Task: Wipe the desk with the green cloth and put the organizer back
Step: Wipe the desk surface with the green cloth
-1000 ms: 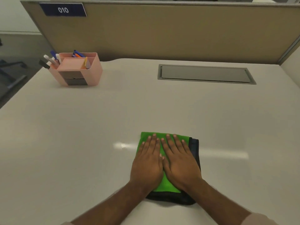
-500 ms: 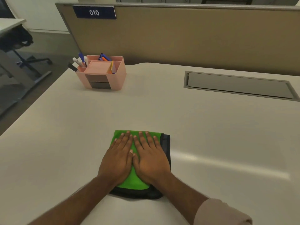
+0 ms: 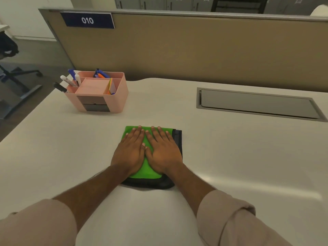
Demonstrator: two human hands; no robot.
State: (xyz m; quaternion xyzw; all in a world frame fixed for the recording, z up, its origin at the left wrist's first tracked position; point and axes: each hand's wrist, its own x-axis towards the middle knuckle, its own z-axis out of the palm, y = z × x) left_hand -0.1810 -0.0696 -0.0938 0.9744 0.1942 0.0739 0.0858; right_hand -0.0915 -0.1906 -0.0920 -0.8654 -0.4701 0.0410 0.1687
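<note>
Cloth (image 3: 147,172) lay on the desk (image 3: 230,157), both hands flat on the cloth, left hand (image 3: 130,153) beside right hand (image 3: 164,152), organizer (image 3: 99,93) behind-left of the cloth, recessed panel (image 3: 257,104) behind-right of it, partition (image 3: 195,48) behind the desk

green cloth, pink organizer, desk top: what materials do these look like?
Green cloth: likely microfibre, matte fuzzy nap, dark stitched border.
Pink organizer: moulded plastic by the look, satin, uniform colour with rounded corners and thin walls.
Desk: probably laminate, smooth off-white, semi-gloss; it shows a soft streak of reflected light.
</note>
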